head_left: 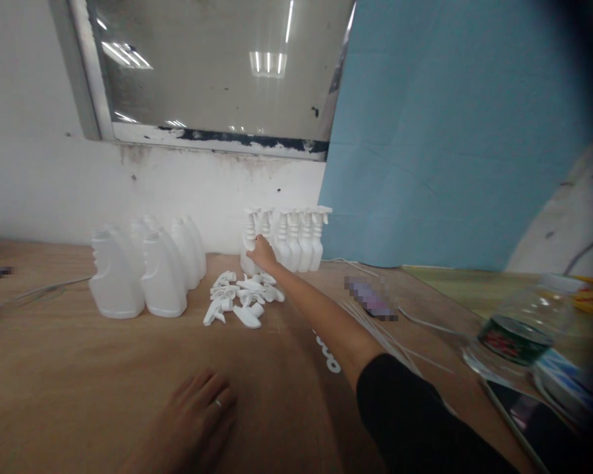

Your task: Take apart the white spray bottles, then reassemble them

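Note:
At the left end of a row of white spray bottles [305, 247] by the wall, my right hand [263, 253] is closed around one spray bottle [250, 262]. That bottle stands upright with its trigger head on top. Nearer to me, below that hand, lies a loose pile of white trigger spray heads [247, 294]. My left hand [197, 411], with a ring on one finger, rests on the table [103, 382] in front, slightly blurred. It holds nothing, and its fingers are loosely bent and apart.
Several white bottles without heads [163, 276] stand left of the pile. On the right are thin white cables [385, 336], a large clear bottle [521, 329] and a phone [528, 421]. A blue sheet [425, 145] hangs behind, beside a window [217, 72].

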Demonstrator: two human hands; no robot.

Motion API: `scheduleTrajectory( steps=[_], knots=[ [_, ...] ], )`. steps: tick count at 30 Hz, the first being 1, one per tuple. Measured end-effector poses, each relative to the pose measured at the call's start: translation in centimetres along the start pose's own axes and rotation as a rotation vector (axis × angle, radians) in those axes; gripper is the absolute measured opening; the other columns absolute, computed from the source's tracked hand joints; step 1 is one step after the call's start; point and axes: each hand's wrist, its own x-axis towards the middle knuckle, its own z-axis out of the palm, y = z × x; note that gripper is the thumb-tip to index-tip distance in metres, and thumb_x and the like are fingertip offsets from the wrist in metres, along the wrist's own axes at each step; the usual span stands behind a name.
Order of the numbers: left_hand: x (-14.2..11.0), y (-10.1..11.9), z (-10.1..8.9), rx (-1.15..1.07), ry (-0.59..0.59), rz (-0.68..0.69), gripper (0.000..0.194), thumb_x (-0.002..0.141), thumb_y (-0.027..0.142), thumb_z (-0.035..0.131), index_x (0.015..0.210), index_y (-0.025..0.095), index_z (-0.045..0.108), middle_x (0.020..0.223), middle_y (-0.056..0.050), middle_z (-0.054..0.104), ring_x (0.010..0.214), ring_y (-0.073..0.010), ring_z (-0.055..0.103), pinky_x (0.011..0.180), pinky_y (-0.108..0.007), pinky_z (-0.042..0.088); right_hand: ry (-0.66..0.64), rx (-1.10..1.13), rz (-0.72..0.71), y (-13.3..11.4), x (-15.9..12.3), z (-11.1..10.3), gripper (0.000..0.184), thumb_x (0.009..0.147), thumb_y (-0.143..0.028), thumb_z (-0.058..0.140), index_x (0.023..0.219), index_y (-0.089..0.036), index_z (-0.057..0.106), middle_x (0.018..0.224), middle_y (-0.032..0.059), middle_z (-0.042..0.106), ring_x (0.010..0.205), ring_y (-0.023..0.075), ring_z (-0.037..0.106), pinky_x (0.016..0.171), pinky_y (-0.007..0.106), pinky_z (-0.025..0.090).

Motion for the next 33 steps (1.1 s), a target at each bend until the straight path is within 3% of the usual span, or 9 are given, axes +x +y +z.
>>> scheduleTrajectory(
  steps=[8,16,21,24,27,30,33],
  knots=[
    [0.2,0.4,-0.3,-0.026,-0.210,-0.082,0.019,0.092,0.016,0.051,0.102,0.022,0.066,0.105,-0.006,0.069,0.095,-0.0262,0.066,0.083,-0.042,0.057,-0.111,-0.199,0.019,-0.9,-0.1,-0.8,0.032,0.097,-0.035,0.061,0.122,-0.015,0.060,0.122,0.0095,0.063,0.104,0.0232,0.064,0.088,0.044,0.055],
    [0.2,0.2,-0.4,-0.029,-0.250,-0.083,0.022,0.093,0.015,0.050,0.109,0.021,0.065,0.111,-0.008,0.069,0.102,-0.0282,0.065,0.088,-0.047,0.057,-0.153,-0.315,-0.070,-2.1,-1.5,-3.8,0.034,0.097,-0.038,0.059,0.122,-0.015,0.060,0.120,0.0099,0.064,0.104,0.0237,0.064,0.090,0.045,0.054],
    [0.5,0.5,-1.0,-0.050,-0.297,-0.100,0.022,0.095,0.016,0.049,0.107,0.020,0.066,0.112,-0.008,0.068,0.103,-0.0286,0.064,0.089,-0.048,0.056,-0.286,-0.318,-0.282,-1.3,-4.6,-5.9,0.028,0.098,-0.037,0.058,0.112,-0.014,0.065,0.114,0.0087,0.066,0.103,0.0229,0.064,0.092,0.046,0.051],
    [0.5,0.5,-1.0,-0.066,-0.300,-0.112,0.022,0.096,0.017,0.047,0.109,0.020,0.065,0.112,-0.008,0.067,0.104,-0.0277,0.064,0.090,-0.047,0.055,-0.447,-0.265,-0.471,0.2,-7.3,-6.9,0.015,0.093,-0.023,0.061,0.101,-0.015,0.071,0.100,0.0068,0.070,0.092,0.0201,0.066,0.084,0.035,0.051],
    [0.2,0.4,-0.7,-0.065,-0.268,-0.108,0.024,0.095,0.017,0.048,0.111,0.021,0.065,0.115,-0.008,0.067,0.105,-0.0274,0.064,0.091,-0.047,0.055,-0.569,-0.190,-0.642,1.8,-9.5,-7.4,0.024,0.083,-0.008,0.065,0.103,-0.016,0.074,0.097,0.0069,0.070,0.090,0.0185,0.064,0.080,0.027,0.048],
    [-0.2,0.2,-0.2,-0.042,-0.228,-0.098,0.024,0.094,0.017,0.050,0.110,0.024,0.066,0.114,-0.006,0.068,0.104,-0.0268,0.065,0.090,-0.046,0.057,-0.592,-0.135,-0.735,2.7,-10.9,-7.2,0.032,0.080,-0.009,0.067,0.111,-0.015,0.073,0.103,0.0097,0.066,0.095,0.0202,0.061,0.085,0.028,0.046],
    [-0.6,-0.2,0.4,-0.014,-0.177,-0.068,0.023,0.094,0.019,0.051,0.110,0.025,0.067,0.113,-0.005,0.070,0.104,-0.0265,0.066,0.089,-0.045,0.058,-0.582,-0.106,-0.773,2.8,-11.5,-6.8,0.027,0.082,-0.016,0.071,0.109,-0.014,0.073,0.102,0.0113,0.063,0.097,0.0226,0.059,0.086,0.032,0.045]
  ],
)
